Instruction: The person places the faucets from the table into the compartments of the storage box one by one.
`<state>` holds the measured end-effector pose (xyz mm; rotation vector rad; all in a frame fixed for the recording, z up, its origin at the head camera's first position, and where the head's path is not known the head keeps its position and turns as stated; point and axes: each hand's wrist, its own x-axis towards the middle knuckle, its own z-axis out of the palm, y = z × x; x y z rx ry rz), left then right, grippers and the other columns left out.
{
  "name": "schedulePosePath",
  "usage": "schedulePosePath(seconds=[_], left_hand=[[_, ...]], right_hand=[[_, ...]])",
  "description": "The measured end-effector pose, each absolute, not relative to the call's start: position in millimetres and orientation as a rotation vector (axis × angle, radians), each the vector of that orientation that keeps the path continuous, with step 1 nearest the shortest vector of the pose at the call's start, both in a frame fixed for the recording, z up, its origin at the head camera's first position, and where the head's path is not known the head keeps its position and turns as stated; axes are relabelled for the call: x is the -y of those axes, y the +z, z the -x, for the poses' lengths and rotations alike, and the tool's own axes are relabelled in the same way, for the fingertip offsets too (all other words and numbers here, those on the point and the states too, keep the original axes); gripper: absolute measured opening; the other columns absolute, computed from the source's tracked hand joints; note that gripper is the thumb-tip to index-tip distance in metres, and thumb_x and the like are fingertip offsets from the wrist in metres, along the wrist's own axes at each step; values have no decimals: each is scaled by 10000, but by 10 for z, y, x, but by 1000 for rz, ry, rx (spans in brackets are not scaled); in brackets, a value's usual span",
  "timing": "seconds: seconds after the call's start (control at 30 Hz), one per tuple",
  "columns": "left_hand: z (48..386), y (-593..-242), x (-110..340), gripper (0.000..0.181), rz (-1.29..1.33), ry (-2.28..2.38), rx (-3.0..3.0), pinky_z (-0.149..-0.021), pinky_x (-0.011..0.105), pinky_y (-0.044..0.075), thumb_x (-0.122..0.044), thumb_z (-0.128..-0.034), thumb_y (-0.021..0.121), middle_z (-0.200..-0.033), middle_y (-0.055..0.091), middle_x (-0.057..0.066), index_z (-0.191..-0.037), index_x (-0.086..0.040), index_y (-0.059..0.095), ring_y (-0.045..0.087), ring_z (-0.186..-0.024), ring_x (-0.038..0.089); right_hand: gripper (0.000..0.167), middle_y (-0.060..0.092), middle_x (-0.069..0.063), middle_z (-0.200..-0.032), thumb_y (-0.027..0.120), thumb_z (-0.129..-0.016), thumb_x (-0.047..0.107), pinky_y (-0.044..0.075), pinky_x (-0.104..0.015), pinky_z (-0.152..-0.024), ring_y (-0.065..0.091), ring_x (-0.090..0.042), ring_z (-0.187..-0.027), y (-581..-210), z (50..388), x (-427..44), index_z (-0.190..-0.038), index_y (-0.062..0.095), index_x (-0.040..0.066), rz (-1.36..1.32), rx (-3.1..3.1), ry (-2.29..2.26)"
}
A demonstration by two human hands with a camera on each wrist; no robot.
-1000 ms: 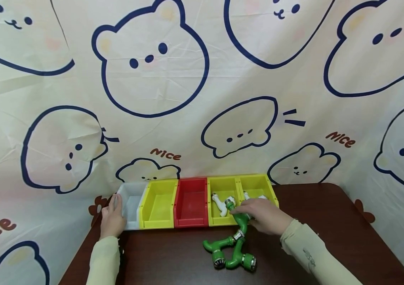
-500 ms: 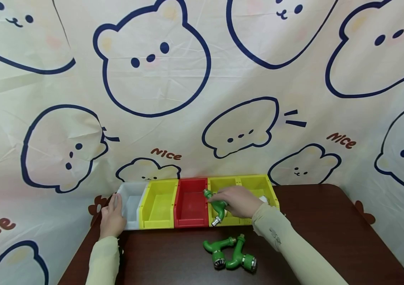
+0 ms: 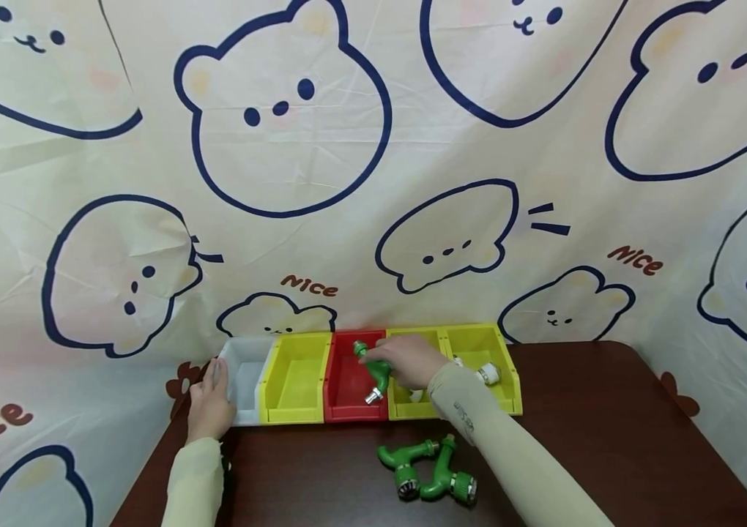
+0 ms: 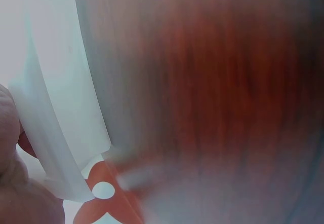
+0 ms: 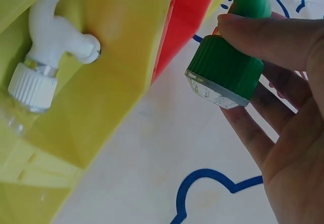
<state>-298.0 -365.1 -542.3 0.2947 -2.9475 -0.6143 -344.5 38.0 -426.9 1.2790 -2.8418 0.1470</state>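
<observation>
A green tap hangs over the red bin, pinched between the thumb and fingers of my right hand. In the right wrist view, the thumb of my right hand lies against the green tap's ribbed knob. At the row's left end, my left hand rests on the outer side of the white bin. Its fingers look fairly straight. The left wrist view shows part of my left hand against the white bin's wall. Two green taps lie on the table.
Yellow bins flank the red one: a yellow bin on its left and two on its right. White taps lie in the right-hand ones, including a white tap. A patterned cloth stands behind the brown table.
My right hand has carried the green tap left, away from above the other green taps and the right-hand yellow bins to over the red bin. My left hand has stayed at the white bin.
</observation>
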Motion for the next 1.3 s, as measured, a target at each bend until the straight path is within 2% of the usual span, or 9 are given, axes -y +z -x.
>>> schedulePosePath(seconds=[0.1, 0.33, 0.43, 0.77, 1.3], left_hand=[[2959, -5431, 3635, 864, -300, -624, 2961, -937, 647, 449, 37, -911, 484, -1720, 10, 240, -1643, -6, 27, 244, -1293, 529], [2940, -5451, 3616, 845, -296, -607, 2957, -959, 649, 444, 39, -908, 477, -1716, 32, 244, -1639, 13, 53, 242, -1304, 528], [2944, -5427, 3602, 855, -293, -608, 2955, -955, 649, 439, 42, -900, 479, -1715, 28, 249, -1638, 15, 49, 243, -1297, 531], [2993, -5371, 3567, 854, -295, -638, 2948, -959, 644, 431, 44, -910, 466, -1724, 2, 230, -1647, -12, 38, 235, -1304, 523], [2974, -5398, 3620, 872, -318, -629, 2958, -939, 642, 442, 38, -906, 472, -1722, 1, 234, -1646, -19, 13, 235, -1298, 526]], right_hand=[[640, 740, 101, -1233, 811, -811, -31, 534, -339, -1034, 675, -127, -1076, -4313, 3482, -310, -1332, 715, 327, -1264, 2850, 150], [604, 740, 110, -1228, 848, -821, 57, 541, -337, -1020, 651, -114, -1025, -4431, 3623, -189, -1336, 712, 340, -1216, 2891, 174], [610, 739, 99, -1233, 837, -826, 39, 535, -336, -1031, 644, -122, -1019, -4434, 3662, -161, -1344, 709, 335, -1211, 2901, 162], [639, 724, 98, -1276, 838, -826, 47, 518, -338, -1061, 646, -136, -1096, -4453, 3704, -19, -1372, 686, 342, -1153, 2905, 81], [637, 728, 87, -1234, 858, -829, 106, 530, -358, -1041, 632, -119, -1022, -4713, 3811, 254, -1376, 673, 375, -1130, 2936, 48]])
